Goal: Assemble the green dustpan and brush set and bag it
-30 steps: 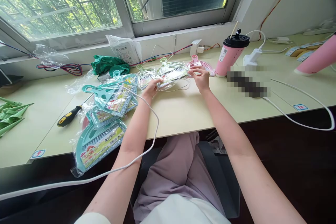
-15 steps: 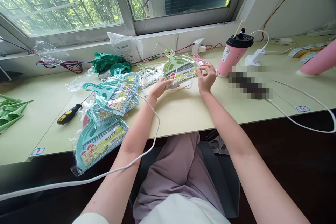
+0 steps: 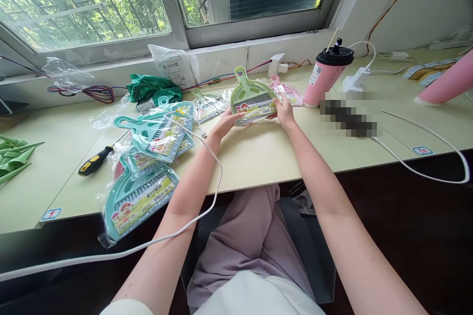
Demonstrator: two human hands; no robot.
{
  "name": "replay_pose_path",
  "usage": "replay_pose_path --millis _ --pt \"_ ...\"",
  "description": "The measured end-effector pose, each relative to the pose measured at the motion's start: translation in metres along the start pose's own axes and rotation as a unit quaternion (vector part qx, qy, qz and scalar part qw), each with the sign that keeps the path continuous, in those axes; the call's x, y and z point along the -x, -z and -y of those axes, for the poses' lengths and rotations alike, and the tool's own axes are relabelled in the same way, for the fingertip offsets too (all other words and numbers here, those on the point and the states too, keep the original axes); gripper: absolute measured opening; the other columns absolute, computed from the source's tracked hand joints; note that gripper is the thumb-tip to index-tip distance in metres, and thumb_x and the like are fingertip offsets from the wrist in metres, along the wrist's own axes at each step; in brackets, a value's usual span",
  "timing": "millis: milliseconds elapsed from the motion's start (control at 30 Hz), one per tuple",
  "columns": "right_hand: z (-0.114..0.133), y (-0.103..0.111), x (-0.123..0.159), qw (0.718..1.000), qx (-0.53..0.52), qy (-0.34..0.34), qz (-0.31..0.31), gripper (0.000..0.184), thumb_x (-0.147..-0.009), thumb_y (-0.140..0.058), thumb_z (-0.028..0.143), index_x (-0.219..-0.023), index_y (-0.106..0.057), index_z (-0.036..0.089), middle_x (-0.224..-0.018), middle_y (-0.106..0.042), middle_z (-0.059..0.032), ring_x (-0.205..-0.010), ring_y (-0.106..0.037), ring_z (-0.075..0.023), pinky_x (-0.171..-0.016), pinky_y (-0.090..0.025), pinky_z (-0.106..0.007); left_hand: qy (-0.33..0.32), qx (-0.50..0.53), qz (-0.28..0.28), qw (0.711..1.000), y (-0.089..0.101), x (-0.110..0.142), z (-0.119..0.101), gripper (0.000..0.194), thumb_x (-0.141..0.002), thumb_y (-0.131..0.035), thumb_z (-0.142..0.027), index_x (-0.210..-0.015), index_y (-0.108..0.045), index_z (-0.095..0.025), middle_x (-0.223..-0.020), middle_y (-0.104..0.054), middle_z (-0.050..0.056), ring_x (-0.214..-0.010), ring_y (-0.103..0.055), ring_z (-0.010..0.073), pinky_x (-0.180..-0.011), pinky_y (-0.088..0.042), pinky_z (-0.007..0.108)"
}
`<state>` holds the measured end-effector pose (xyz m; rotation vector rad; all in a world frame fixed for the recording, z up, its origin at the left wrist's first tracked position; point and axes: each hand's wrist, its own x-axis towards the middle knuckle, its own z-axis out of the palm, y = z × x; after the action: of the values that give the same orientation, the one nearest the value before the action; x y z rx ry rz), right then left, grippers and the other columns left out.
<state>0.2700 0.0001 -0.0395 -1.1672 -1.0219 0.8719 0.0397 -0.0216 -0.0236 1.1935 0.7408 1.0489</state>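
Between my two hands is a green dustpan and brush set in a clear plastic bag, its label facing me and its handle pointing away. My left hand grips its lower left corner, while my right hand holds the right edge. Just behind lie another bagged green set on the left and a pink set on the right. Several bagged teal dustpan sets are piled to the left of my left arm, the lowest reaching over the table edge.
A yellow-black screwdriver lies left of the pile. A white cable crosses over my left forearm. At the back are crumpled green plastic and a pink lidded cup. A pixelated dark object lies to the right.
My right hand has shifted from pinching the bag's upper right edge to holding the set's right side, with fingers beneath it. The pink set behind shows more now.
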Motion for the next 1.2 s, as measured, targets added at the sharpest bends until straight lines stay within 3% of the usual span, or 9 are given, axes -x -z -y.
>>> replay_pose_path --millis 100,267,400,467,633,833,1000,1100,1200 --pt "-0.003 -0.003 -0.004 0.994 0.000 -0.101 0.032 0.019 -0.089 -0.072 0.037 -0.084 -0.065 0.020 -0.071 -0.067 -0.0025 -0.062 -0.072 -0.0197 -0.055 -0.062 -0.032 0.027 -0.025 -0.049 0.998 -0.002 -0.001 -0.002 0.054 -0.078 -0.075 -0.025 -0.128 -0.056 -0.020 -0.123 -0.071 0.013 -0.088 -0.077 0.0249 -0.089 -0.063 0.046" --pt "-0.001 -0.004 -0.004 0.994 0.000 -0.105 -0.018 0.021 -0.097 -0.062 0.031 -0.081 -0.060 0.019 -0.069 -0.065 -0.0001 -0.048 -0.063 -0.0120 -0.043 -0.052 -0.022 -0.003 -0.087 -0.062 0.994 -0.016 0.003 -0.008 0.080 -0.088 -0.064 -0.061 -0.154 -0.032 -0.030 -0.148 -0.057 0.014 -0.085 -0.077 0.0216 -0.082 -0.064 0.039" --pt "0.000 -0.003 -0.003 0.992 0.018 -0.102 -0.073 0.021 -0.102 -0.052 0.027 -0.084 -0.058 0.019 -0.076 -0.067 -0.0010 -0.046 -0.062 -0.0104 -0.043 -0.051 -0.022 -0.031 -0.119 -0.050 0.991 -0.029 0.008 -0.008 0.098 -0.085 -0.074 -0.055 -0.162 -0.015 -0.039 -0.157 -0.049 0.012 -0.111 -0.072 0.0234 -0.092 -0.062 0.037" --pt "0.000 -0.004 -0.002 0.992 0.025 -0.098 -0.072 0.021 -0.103 -0.050 0.026 -0.084 -0.057 0.019 -0.076 -0.067 -0.0005 -0.045 -0.061 -0.0100 -0.042 -0.051 -0.022 -0.043 -0.141 -0.077 0.986 -0.030 0.008 -0.007 0.105 -0.081 -0.081 -0.045 -0.163 -0.015 -0.037 -0.156 -0.050 0.013 -0.110 -0.072 0.0222 -0.089 -0.062 0.035" --pt "0.002 -0.010 0.004 0.996 0.034 -0.078 -0.019 0.023 -0.103 -0.051 0.031 -0.083 -0.055 0.021 -0.068 -0.062 0.0017 -0.045 -0.060 -0.0098 -0.040 -0.049 -0.019 -0.026 -0.113 -0.166 0.979 -0.022 -0.001 -0.003 0.089 -0.088 -0.070 -0.028 -0.161 -0.020 -0.029 -0.131 -0.068 0.012 -0.074 -0.071 0.0120 -0.074 -0.064 0.029" --pt "0.008 -0.013 0.009 0.996 0.030 -0.086 0.022 0.032 -0.100 -0.053 0.052 -0.097 -0.059 0.021 -0.082 -0.063 -0.0003 -0.046 -0.060 -0.0086 -0.039 -0.046 -0.019 -0.038 -0.099 -0.218 0.970 -0.018 -0.008 -0.002 0.063 -0.091 -0.060 -0.020 -0.150 -0.038 -0.025 -0.119 -0.069 0.008 -0.054 -0.062 0.0058 -0.055 -0.057 0.021" --pt "0.011 -0.009 0.013 0.991 0.093 -0.063 0.074 0.066 -0.078 -0.076 0.066 -0.123 -0.056 0.023 -0.114 -0.068 -0.0079 -0.064 -0.070 -0.0135 -0.045 -0.050 -0.021 -0.069 -0.154 -0.241 0.956 -0.021 -0.010 0.001 0.058 -0.092 -0.056 -0.019 -0.147 -0.038 -0.026 -0.117 -0.068 0.007 -0.049 -0.057 0.0038 -0.047 -0.048 0.018" --pt "0.012 -0.008 0.014 0.984 0.152 -0.046 0.074 0.086 -0.064 -0.089 0.057 -0.132 -0.051 0.022 -0.114 -0.069 -0.0094 -0.077 -0.072 -0.0193 -0.057 -0.057 -0.026 -0.091 -0.187 -0.244 0.947 -0.024 -0.008 0.005 0.057 -0.093 -0.053 -0.018 -0.147 -0.038 -0.027 -0.123 -0.067 0.009 -0.049 -0.057 0.0049 -0.046 -0.049 0.021" --pt "0.014 -0.009 0.016 0.982 0.180 -0.021 0.062 0.091 -0.060 -0.091 0.055 -0.133 -0.051 0.020 -0.110 -0.070 -0.0100 -0.085 -0.072 -0.0248 -0.067 -0.060 -0.034 -0.108 -0.221 -0.236 0.940 -0.027 -0.005 0.009 0.056 -0.095 -0.056 -0.025 -0.148 -0.038 -0.029 -0.124 -0.068 0.009 -0.055 -0.063 0.0083 -0.052 -0.053 0.023"
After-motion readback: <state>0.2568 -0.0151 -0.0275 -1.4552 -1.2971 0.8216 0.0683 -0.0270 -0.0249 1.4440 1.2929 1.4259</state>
